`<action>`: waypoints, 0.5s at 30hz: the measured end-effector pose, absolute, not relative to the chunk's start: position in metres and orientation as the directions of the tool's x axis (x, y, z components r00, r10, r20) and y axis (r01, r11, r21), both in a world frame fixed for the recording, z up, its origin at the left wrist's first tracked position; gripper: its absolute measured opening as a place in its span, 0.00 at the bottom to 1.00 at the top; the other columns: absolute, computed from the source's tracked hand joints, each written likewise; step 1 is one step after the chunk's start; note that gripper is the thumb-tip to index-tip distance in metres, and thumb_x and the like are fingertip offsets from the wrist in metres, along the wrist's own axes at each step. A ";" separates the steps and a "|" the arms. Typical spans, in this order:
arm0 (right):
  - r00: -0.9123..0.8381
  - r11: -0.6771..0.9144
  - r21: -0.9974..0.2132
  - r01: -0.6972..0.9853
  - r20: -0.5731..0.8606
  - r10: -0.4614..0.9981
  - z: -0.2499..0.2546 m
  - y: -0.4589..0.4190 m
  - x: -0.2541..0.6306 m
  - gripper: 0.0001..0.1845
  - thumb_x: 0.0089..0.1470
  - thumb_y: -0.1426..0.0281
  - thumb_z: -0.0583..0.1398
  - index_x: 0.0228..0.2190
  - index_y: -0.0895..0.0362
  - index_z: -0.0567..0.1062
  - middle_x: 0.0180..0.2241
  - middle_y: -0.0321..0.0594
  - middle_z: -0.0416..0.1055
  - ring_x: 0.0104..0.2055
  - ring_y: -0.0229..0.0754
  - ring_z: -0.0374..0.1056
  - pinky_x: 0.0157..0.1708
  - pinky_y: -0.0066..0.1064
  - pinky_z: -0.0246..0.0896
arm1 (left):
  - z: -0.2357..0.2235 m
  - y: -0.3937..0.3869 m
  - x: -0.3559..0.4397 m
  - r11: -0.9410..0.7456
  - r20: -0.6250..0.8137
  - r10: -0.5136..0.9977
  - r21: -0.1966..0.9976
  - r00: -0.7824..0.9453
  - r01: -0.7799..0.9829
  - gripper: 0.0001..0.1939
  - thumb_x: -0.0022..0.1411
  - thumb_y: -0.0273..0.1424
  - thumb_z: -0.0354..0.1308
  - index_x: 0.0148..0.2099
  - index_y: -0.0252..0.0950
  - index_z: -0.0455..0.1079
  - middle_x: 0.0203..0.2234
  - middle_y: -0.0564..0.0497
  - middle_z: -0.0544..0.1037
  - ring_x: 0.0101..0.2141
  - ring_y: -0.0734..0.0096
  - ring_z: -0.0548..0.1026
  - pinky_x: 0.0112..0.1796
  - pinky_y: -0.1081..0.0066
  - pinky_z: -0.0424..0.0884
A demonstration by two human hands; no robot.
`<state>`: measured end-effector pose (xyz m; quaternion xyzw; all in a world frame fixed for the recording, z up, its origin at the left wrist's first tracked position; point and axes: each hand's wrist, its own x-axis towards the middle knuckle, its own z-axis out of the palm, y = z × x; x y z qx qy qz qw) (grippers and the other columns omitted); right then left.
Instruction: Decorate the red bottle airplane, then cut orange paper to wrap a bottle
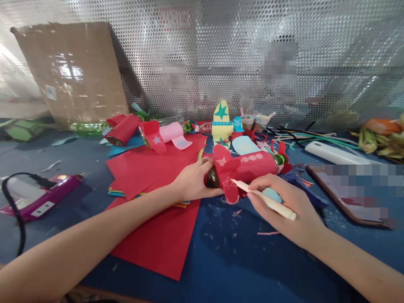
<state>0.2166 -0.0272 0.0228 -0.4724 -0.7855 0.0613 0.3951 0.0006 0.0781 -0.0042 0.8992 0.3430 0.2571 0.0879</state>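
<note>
Between your two hands lies the bottle wrapped in red paper, its green neck pointing off beyond your right hand. Your left hand grasps the dark rounded base, fingers over the top and thumb on the near side. Make that hold firm but light, so the bottle cannot roll and the paper does not crease. Your right hand pinches a slim cream-coloured pen a little back from its tip, which sits at a pale star outline on the rounded red paper flap nearest you. Draw short, easy strokes — that flap probably bends under pressure, so a fingertip behind it would help. Your left forearm slants over the stacked red paper sheets; your right wrist sits low over the blue bench. Resting the heel of that hand should steady the line — just mind the thin pink paper strip beside it.
</note>
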 end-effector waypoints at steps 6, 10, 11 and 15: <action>-0.265 0.564 -0.465 0.683 0.561 0.784 0.024 -0.026 0.215 0.03 0.55 0.73 0.57 0.33 0.53 0.69 0.30 0.33 0.74 0.31 0.35 0.70 0.32 0.25 0.63 | -0.004 0.078 0.001 -0.751 0.394 0.660 0.331 0.640 0.571 0.34 0.49 0.50 0.61 0.53 0.36 0.62 0.50 0.41 0.69 0.48 0.53 0.72 0.44 0.58 0.71; -0.264 0.548 -0.472 0.690 0.541 0.798 0.024 -0.024 0.215 0.02 0.55 0.73 0.57 0.32 0.53 0.69 0.30 0.33 0.74 0.31 0.35 0.70 0.32 0.26 0.63 | -0.004 0.079 0.000 -0.744 0.379 0.668 0.332 0.641 0.579 0.34 0.49 0.51 0.61 0.53 0.35 0.62 0.49 0.41 0.69 0.48 0.54 0.71 0.45 0.58 0.70; -0.264 0.547 -0.474 0.690 0.539 0.800 0.024 -0.024 0.215 0.02 0.55 0.73 0.57 0.32 0.53 0.69 0.30 0.33 0.74 0.31 0.35 0.70 0.32 0.26 0.63 | -0.004 0.079 0.000 -0.745 0.378 0.668 0.332 0.641 0.579 0.35 0.49 0.51 0.61 0.54 0.35 0.62 0.49 0.41 0.69 0.48 0.53 0.71 0.45 0.58 0.70; -0.258 0.539 -0.468 0.700 0.537 0.803 0.025 -0.024 0.214 0.02 0.55 0.72 0.57 0.32 0.53 0.69 0.30 0.34 0.74 0.31 0.37 0.70 0.30 0.27 0.64 | -0.003 0.078 0.000 -0.745 0.377 0.667 0.332 0.642 0.579 0.34 0.50 0.50 0.61 0.54 0.35 0.62 0.50 0.41 0.69 0.48 0.54 0.71 0.45 0.58 0.70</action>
